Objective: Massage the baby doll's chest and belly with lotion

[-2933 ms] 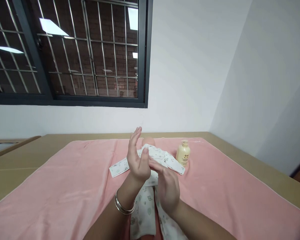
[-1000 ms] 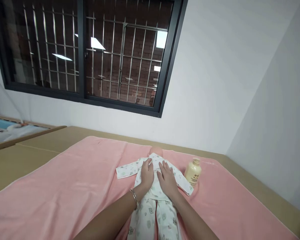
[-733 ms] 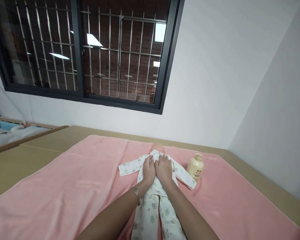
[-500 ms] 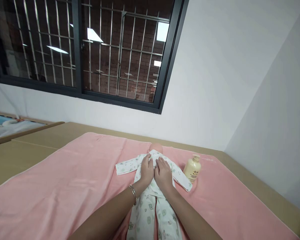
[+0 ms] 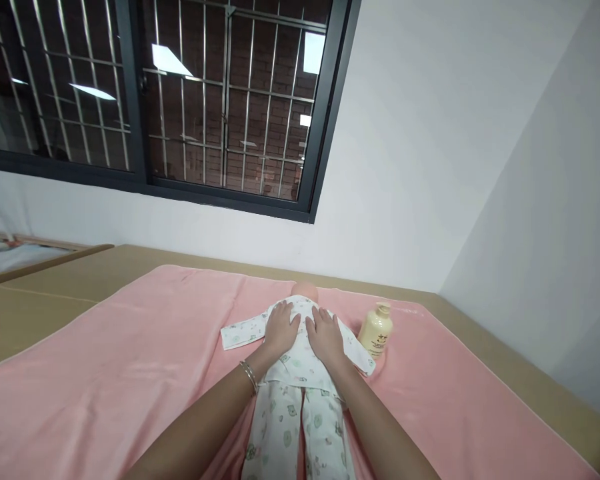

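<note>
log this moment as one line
left hand: flat on doll chest | right hand: flat on chest beside it | bottle: upright on pink towel

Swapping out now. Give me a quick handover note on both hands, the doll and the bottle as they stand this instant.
Left hand: open, palm flat on the doll's chest, bangle on the wrist.
Right hand: open, flat beside it on the chest; the two hands are almost touching.
Doll: on its back on the pink towel, dressed in a printed white sleepsuit, sleeves spread out, head away from the wearer.
Lotion bottle: upright on the towel, right of the doll, untouched.
Done: doll laid out, both hands on its chest.
Left: bottle not in hand.
</note>
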`<state>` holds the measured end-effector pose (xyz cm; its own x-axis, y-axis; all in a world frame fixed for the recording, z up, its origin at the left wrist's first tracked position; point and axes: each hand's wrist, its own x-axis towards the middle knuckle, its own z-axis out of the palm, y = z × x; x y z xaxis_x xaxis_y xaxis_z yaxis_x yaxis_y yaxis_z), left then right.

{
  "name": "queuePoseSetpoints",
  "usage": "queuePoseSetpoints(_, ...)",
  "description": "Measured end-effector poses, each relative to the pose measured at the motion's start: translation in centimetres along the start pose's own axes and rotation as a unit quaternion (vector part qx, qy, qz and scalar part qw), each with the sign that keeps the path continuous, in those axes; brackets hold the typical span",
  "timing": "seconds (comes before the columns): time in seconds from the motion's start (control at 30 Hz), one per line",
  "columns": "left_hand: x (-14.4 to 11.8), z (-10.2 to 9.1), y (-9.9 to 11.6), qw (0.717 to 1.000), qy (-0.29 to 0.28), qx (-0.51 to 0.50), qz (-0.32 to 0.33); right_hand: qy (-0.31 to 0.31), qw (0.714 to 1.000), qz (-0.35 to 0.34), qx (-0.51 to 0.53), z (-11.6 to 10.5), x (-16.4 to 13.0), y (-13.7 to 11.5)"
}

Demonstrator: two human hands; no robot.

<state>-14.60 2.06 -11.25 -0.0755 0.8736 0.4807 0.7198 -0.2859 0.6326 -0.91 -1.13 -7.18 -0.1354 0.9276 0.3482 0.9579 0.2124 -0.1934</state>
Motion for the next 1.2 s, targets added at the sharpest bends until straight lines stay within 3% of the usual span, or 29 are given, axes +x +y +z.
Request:
queuePoseSetpoints(0.2, 0.1, 0.5, -0.2, 0.999, -0.001, 0.031, 0.025, 0.013, 1.0, 0.018, 0.012, -0.2, 0.3, -0.1)
queuePoseSetpoints(0.43, 0.1, -0.2, 0.5, 0.991, -0.021, -0.005, 0.132, -0.007, 0.999, -0.03, 0.027, 0.2, 1.0, -0.2)
queuePoseSetpoints(0.6, -0.4, -0.3, 0.4, 0.999, 0.028, 0.018, 0.015, 0.028, 0.999, -0.006, -0.021, 0.5, -1.0, -2.0)
queuePoseSetpoints(0.67, -0.4, -0.1, 0.2, 0.999, 0.026, 0.034, -0.015, 0.015, 1.0, 0.008, -0.014, 0.3, -0.8, -1.8)
queuePoseSetpoints(0.83, -0.1, 0.1, 0.2, 0.999, 0.0, 0.033, 0.032, -0.062, 0.997, -0.008, 0.04, -0.5, 1.1, 0.1)
queuePoseSetpoints(0.97, -0.3, -0.4, 0.5, 0.995, -0.017, 0.013, 0.095, -0.051, 0.998, -0.03, 0.02, -0.7, 0.7, -0.6)
queuePoseSetpoints(1.1, -0.6, -0.7, 0.6, 0.997, 0.011, 0.054, 0.046, -0.034, 0.999, 0.002, -0.007, -0.9, -0.2, -1.7)
queuePoseSetpoints(1.2, -0.4, -0.6, 0.4, 0.997, 0.005, 0.073, 0.019, -0.052, 0.999, 0.012, 0.006, -1.2, 0.2, -1.1)
